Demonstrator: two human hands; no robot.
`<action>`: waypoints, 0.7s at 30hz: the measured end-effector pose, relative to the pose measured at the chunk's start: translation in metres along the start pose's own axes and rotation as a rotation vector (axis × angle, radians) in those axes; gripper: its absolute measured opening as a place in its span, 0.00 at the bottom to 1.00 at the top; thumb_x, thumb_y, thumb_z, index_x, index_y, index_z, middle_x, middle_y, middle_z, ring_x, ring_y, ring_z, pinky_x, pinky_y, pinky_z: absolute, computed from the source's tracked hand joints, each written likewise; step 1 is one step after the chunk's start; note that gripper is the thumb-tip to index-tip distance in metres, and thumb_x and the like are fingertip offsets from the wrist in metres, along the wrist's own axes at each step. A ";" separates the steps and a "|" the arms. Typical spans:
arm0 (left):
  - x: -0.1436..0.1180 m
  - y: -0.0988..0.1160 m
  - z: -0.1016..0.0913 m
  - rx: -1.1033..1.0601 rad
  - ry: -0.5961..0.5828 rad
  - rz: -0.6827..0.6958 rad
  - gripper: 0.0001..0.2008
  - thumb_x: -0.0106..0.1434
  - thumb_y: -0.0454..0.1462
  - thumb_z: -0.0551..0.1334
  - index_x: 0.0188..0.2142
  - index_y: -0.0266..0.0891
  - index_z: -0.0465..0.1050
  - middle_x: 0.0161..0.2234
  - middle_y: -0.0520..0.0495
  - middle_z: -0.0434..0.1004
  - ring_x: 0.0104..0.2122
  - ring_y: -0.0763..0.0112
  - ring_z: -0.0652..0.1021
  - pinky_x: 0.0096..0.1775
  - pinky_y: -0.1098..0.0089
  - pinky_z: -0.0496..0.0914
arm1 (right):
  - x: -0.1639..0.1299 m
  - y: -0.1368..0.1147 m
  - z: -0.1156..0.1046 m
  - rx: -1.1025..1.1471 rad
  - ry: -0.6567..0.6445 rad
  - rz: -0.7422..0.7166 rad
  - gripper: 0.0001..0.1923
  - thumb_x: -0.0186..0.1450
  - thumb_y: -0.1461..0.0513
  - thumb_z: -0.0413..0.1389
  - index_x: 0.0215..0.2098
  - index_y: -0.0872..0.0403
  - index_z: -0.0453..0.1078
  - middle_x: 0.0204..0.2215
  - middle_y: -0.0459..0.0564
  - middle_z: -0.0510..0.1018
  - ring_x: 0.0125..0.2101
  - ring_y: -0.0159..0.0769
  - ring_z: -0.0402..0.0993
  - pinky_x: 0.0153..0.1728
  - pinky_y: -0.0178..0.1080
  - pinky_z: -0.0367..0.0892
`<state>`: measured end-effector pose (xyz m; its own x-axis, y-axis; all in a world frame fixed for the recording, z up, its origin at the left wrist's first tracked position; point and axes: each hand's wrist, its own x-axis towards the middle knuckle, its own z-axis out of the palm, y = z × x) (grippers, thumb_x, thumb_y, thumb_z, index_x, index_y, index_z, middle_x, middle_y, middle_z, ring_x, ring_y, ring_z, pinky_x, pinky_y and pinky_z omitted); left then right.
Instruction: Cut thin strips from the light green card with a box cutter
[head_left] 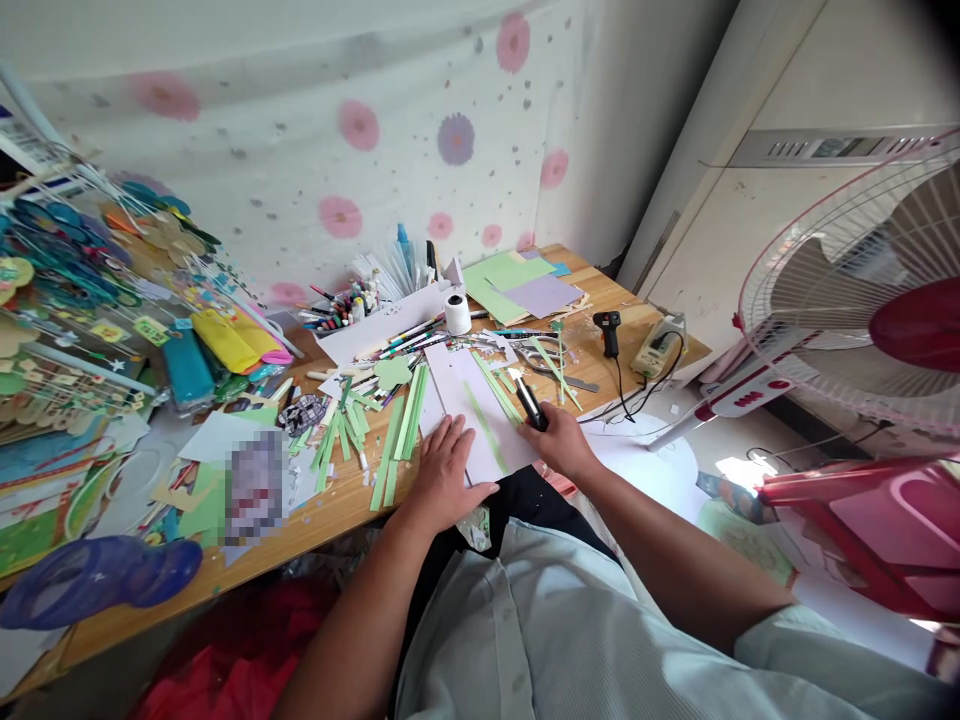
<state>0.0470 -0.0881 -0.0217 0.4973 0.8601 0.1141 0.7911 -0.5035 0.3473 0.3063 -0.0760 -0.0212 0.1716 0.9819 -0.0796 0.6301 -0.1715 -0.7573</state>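
My left hand lies flat, fingers apart, on the left side of a pale lilac sheet of card at the table's front edge. My right hand is closed around a black-handled utility knife at the sheet's right side; its light tip points away from me. A thin green paper strip lies lengthwise on the card. More green strips rest just left of the card, beside my left hand. Past the card's far end stands a white spool.
Marker pens and a white box stand at the back. Coloured paper sheets, a glue gun with its cord, and a power strip lie to the right. A fan stands beside the table. Paper clutter and a purple vase-like object fill the left.
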 end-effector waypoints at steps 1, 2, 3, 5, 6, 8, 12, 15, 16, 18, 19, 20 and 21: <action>0.000 0.000 0.000 -0.005 0.002 0.002 0.45 0.59 0.48 0.78 0.71 0.42 0.65 0.77 0.31 0.58 0.78 0.40 0.56 0.75 0.39 0.55 | 0.003 0.004 -0.002 -0.013 0.041 0.002 0.10 0.67 0.53 0.62 0.38 0.50 0.73 0.29 0.44 0.79 0.31 0.39 0.75 0.32 0.35 0.61; 0.000 -0.001 0.000 -0.009 0.005 0.002 0.45 0.59 0.48 0.78 0.71 0.41 0.65 0.77 0.31 0.58 0.78 0.40 0.56 0.75 0.39 0.56 | 0.006 0.007 -0.004 -0.025 0.063 0.002 0.09 0.66 0.54 0.63 0.38 0.50 0.73 0.29 0.44 0.79 0.32 0.39 0.74 0.32 0.35 0.61; 0.000 -0.001 0.000 -0.012 0.007 0.002 0.45 0.59 0.47 0.78 0.71 0.41 0.65 0.77 0.31 0.58 0.78 0.41 0.56 0.74 0.39 0.56 | 0.009 0.008 -0.006 -0.035 0.067 0.001 0.09 0.65 0.54 0.63 0.38 0.50 0.73 0.29 0.44 0.79 0.32 0.39 0.74 0.33 0.35 0.61; 0.000 0.000 0.000 -0.013 0.007 0.001 0.44 0.59 0.47 0.77 0.71 0.41 0.65 0.77 0.32 0.58 0.78 0.41 0.56 0.74 0.40 0.56 | 0.014 0.009 -0.008 -0.047 0.037 0.001 0.07 0.64 0.57 0.63 0.37 0.50 0.72 0.29 0.44 0.79 0.32 0.38 0.74 0.32 0.35 0.60; 0.000 0.000 -0.001 -0.013 0.005 0.000 0.44 0.59 0.47 0.77 0.71 0.41 0.65 0.77 0.32 0.58 0.78 0.41 0.56 0.74 0.39 0.56 | 0.016 0.007 -0.009 -0.057 0.020 0.003 0.06 0.63 0.58 0.63 0.37 0.50 0.72 0.29 0.44 0.79 0.32 0.38 0.74 0.32 0.35 0.59; 0.000 0.000 -0.001 -0.013 0.003 0.001 0.44 0.59 0.47 0.78 0.71 0.41 0.65 0.77 0.32 0.58 0.78 0.42 0.56 0.74 0.40 0.56 | 0.020 0.003 -0.008 -0.105 0.010 0.004 0.05 0.64 0.59 0.62 0.36 0.50 0.71 0.29 0.44 0.80 0.31 0.38 0.75 0.31 0.35 0.58; 0.000 0.001 -0.001 -0.005 0.008 -0.004 0.44 0.58 0.47 0.78 0.70 0.41 0.66 0.77 0.32 0.59 0.78 0.42 0.57 0.75 0.40 0.56 | 0.024 -0.011 -0.005 -0.296 0.027 -0.033 0.06 0.67 0.57 0.63 0.38 0.50 0.72 0.33 0.49 0.83 0.36 0.42 0.78 0.32 0.37 0.56; 0.001 0.001 -0.002 0.000 0.005 -0.004 0.45 0.58 0.47 0.78 0.70 0.41 0.66 0.77 0.32 0.59 0.78 0.42 0.57 0.75 0.41 0.56 | 0.025 -0.021 -0.003 -0.392 -0.013 -0.046 0.08 0.69 0.57 0.62 0.44 0.51 0.73 0.39 0.54 0.85 0.40 0.46 0.80 0.34 0.38 0.57; 0.001 0.002 -0.002 0.000 0.001 -0.007 0.45 0.58 0.47 0.78 0.70 0.40 0.66 0.77 0.31 0.59 0.78 0.42 0.57 0.75 0.41 0.56 | 0.025 -0.023 -0.002 -0.414 -0.024 -0.048 0.09 0.70 0.57 0.62 0.46 0.51 0.73 0.41 0.55 0.86 0.41 0.46 0.81 0.34 0.39 0.58; 0.001 0.002 -0.002 0.002 -0.006 -0.016 0.45 0.58 0.47 0.78 0.70 0.40 0.66 0.77 0.31 0.59 0.78 0.41 0.57 0.75 0.41 0.56 | 0.024 -0.026 0.000 -0.458 -0.030 -0.059 0.10 0.71 0.58 0.60 0.49 0.51 0.73 0.43 0.57 0.86 0.42 0.48 0.82 0.36 0.39 0.59; 0.001 0.003 -0.003 0.005 -0.009 -0.022 0.45 0.58 0.48 0.78 0.70 0.39 0.66 0.77 0.31 0.59 0.78 0.41 0.57 0.75 0.40 0.55 | 0.024 -0.026 0.000 -0.478 -0.030 -0.068 0.10 0.72 0.59 0.59 0.50 0.52 0.73 0.43 0.57 0.86 0.43 0.49 0.82 0.36 0.40 0.59; 0.001 0.003 -0.003 0.008 -0.012 -0.026 0.45 0.58 0.48 0.78 0.70 0.39 0.66 0.77 0.31 0.59 0.78 0.41 0.57 0.75 0.40 0.54 | 0.023 -0.026 0.001 -0.494 -0.032 -0.076 0.10 0.72 0.59 0.59 0.51 0.52 0.73 0.43 0.58 0.86 0.43 0.49 0.82 0.36 0.40 0.60; 0.001 0.003 -0.003 0.010 -0.016 -0.028 0.45 0.58 0.48 0.78 0.70 0.39 0.67 0.77 0.31 0.58 0.78 0.41 0.56 0.75 0.40 0.54 | 0.023 -0.026 0.001 -0.506 -0.034 -0.083 0.10 0.73 0.60 0.58 0.52 0.52 0.72 0.43 0.58 0.86 0.43 0.50 0.82 0.36 0.40 0.60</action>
<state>0.0490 -0.0889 -0.0180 0.4804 0.8725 0.0897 0.8084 -0.4801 0.3405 0.2926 -0.0491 -0.0040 0.0859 0.9945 -0.0600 0.9296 -0.1017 -0.3543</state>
